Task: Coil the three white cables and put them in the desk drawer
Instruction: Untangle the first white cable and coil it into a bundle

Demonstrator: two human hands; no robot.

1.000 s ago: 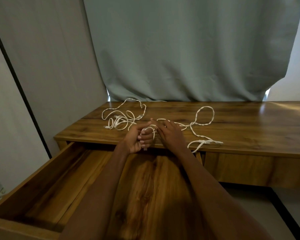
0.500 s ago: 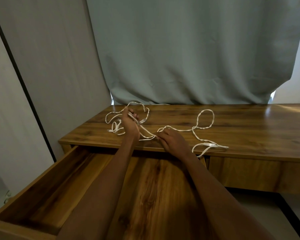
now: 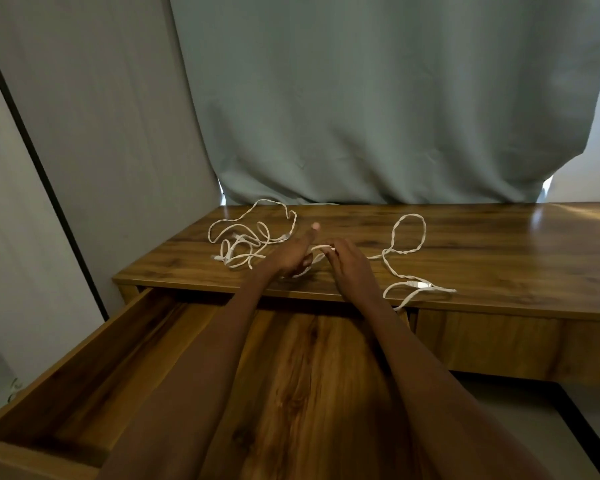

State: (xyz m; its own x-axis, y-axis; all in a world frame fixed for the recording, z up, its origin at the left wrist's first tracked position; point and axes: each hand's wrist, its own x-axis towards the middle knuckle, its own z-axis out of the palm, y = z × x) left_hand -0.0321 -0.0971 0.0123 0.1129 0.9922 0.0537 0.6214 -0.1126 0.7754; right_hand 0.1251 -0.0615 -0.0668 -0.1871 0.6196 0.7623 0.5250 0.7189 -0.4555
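Sprawling in loose loops, white cables [image 3: 400, 252] — one strand in both hands' grip — left hand [image 3: 293, 254], right hand [image 3: 349, 263].

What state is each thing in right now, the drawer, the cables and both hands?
Drawer: pulled open, no cable inside.
Cable between the hands: partly wound, its long end trailing right across the desk.
Loose cables: uncoiled, tangled on the desk's left part.
Left hand: holds loops of cable, thumb pointing up.
Right hand: pinches the cable.
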